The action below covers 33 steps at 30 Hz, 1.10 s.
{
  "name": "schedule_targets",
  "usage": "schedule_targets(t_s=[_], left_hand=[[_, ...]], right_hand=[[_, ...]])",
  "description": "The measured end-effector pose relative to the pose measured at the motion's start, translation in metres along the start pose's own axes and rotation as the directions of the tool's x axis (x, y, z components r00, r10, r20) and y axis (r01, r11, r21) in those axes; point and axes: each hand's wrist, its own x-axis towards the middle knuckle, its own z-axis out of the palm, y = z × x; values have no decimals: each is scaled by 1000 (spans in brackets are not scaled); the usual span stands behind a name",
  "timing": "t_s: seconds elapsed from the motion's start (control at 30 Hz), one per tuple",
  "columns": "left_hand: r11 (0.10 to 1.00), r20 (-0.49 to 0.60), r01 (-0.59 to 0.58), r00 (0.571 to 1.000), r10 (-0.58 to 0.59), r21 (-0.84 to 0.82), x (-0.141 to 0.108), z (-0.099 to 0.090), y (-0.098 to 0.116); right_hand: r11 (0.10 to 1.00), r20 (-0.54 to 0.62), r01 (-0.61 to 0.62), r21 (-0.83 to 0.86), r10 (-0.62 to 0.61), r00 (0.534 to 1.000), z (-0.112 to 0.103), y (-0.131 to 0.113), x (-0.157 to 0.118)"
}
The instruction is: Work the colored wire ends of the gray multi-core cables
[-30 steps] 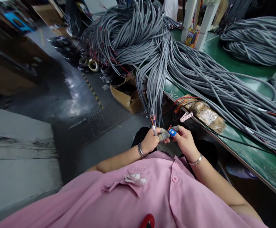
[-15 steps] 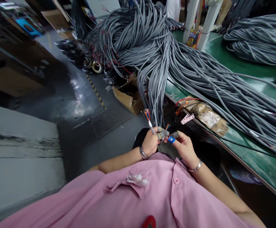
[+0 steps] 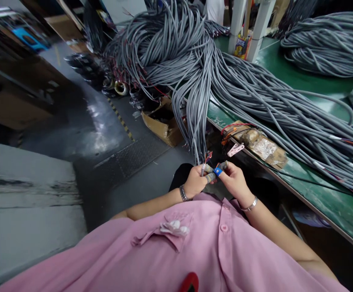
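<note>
Above my lap, my left hand (image 3: 195, 181) is closed round a grey cable (image 3: 203, 170), whose stripped end points up with thin coloured wires (image 3: 208, 156) fanned out. Grey finger covers are on several of my fingertips. Close against it, my right hand (image 3: 236, 181) pinches thin orange wires (image 3: 217, 165) between thumb and forefinger; blue tape (image 3: 218, 172) wraps the thumb. My fingers hide where these wires lead. Just beyond my hands, a bundle of grey cables (image 3: 197, 117) hangs over the table edge.
A green table (image 3: 325, 188) on my right bears long grey cables (image 3: 273, 101). At its edge lie a taped brown block (image 3: 263, 146) and a pink clip (image 3: 236, 149). An open cardboard box (image 3: 161, 127) sits on the floor below the cables. A grey cabinet (image 3: 27, 194) stands left.
The cable end in my left hand has swung right and more upright, its wires now nearer my right hand. Both hands remain close together. The whole view has shifted slightly.
</note>
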Motion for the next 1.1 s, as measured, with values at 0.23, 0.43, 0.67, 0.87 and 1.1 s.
schedule_targets(t_s=[0.23,0.43,0.67,0.87,1.1], left_hand=[[995,70,-7,998,0,103,1,1,5],[986,312,155,935,-168,67,1,-7,22],[992,197,126,973,-124,3,-5,-6,21],[999,76,48,996,-47,-10,-7,-1,11],[991,50,104,994,-100,-83,-5,0,12]], right_hand=[[989,29,44,-139,-40,999,-8,4,-2],[958,139,207,-200,-182,973,-13,-11,-6],[994,34,85,-70,-83,996,-5,-9,-3],[995,-97,-53,88,62,993,-3,2,-2],[978,-117,-117,173,138,984,-2,-4,-4]])
